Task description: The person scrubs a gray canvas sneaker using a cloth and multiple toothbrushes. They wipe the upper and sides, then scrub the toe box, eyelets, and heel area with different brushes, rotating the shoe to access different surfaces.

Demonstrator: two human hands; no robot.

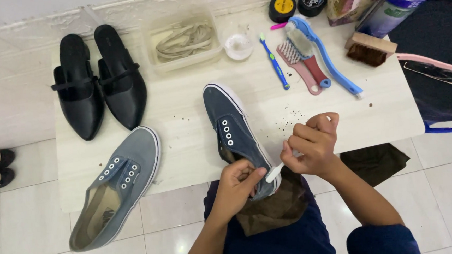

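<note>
the left hand (237, 183) is closed around the heel end of a dark blue canvas sneaker (235, 129), whose toe rests on the pale surface (183, 108) while its heel hangs over the near edge above a brown cloth (278, 205) on the person's lap; the right hand (313, 143) is curled shut on a small white brush (275, 172), its tip touching the sneaker's heel just beside the left thumb. a lighter grey-blue sneaker (117, 186) lies to the left, overhanging the edge, with a pair of black pointed flats (97, 80) behind it. further back sit a clear tub of laces (184, 40), a blue toothbrush (274, 61) and a wooden brush (370, 48).
</note>
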